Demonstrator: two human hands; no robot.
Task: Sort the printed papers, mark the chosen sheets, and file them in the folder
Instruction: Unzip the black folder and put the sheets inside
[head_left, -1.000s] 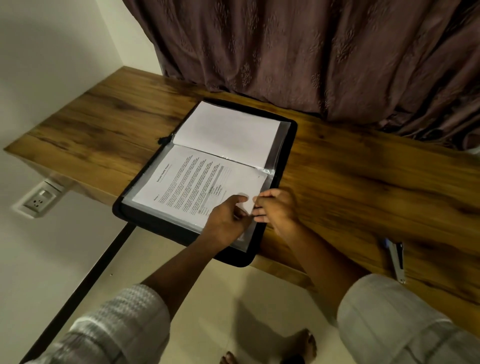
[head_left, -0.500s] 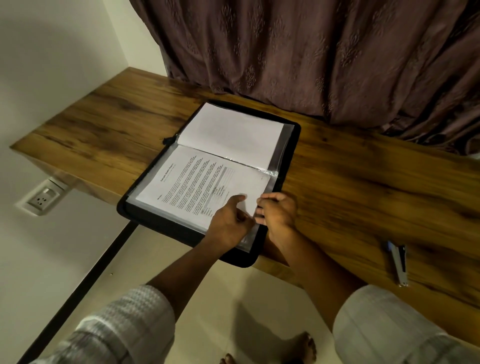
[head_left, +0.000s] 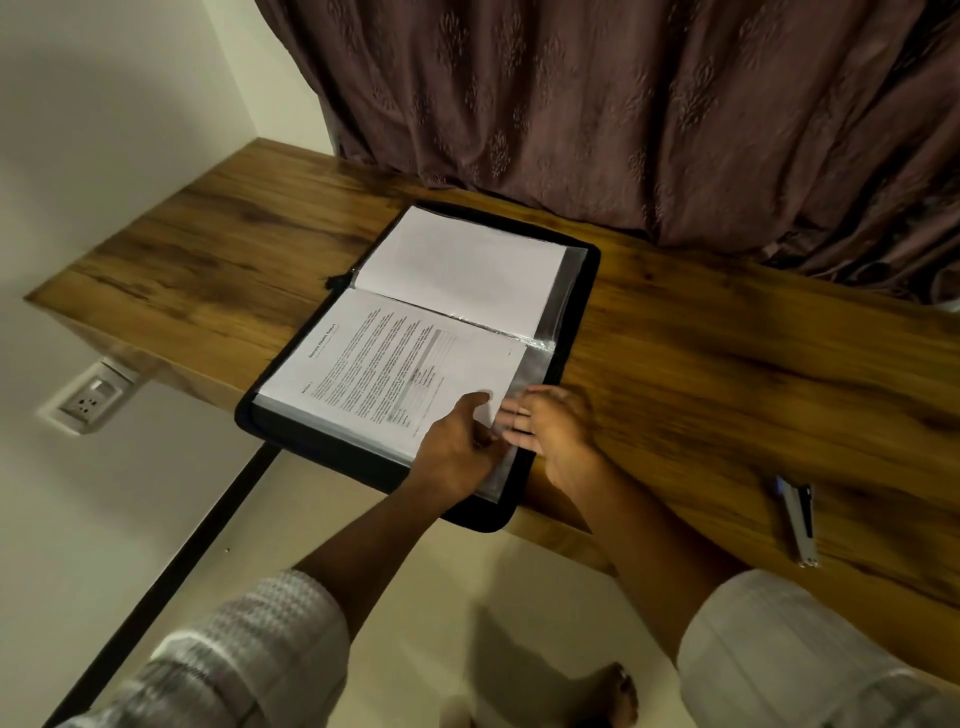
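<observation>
A black zip folder (head_left: 291, 431) lies open on the wooden desk (head_left: 727, 374), its clear sleeves fanned out. The far page shows a blank white sheet (head_left: 462, 265). On the near page lies a printed sheet (head_left: 384, 364) with a title, text and a table. My left hand (head_left: 460, 447) grips that sheet at its near right corner, thumb on top of the paper. Right beside it, my right hand (head_left: 553, 428) holds the open edge of the clear sleeve (head_left: 535, 358), fingers pointing left and thumb hidden. The two hands almost touch.
A stapler (head_left: 800, 519) lies on the desk near its front edge, to the right of my right arm. A dark curtain (head_left: 623, 114) hangs along the back of the desk. A wall socket (head_left: 91, 397) sits under the desk's left end. Feet show on the floor below.
Both hands stay at the sheet's near right corner. My right hand's fingers have stretched out along the sleeve edge. The folder and stapler have not moved.
</observation>
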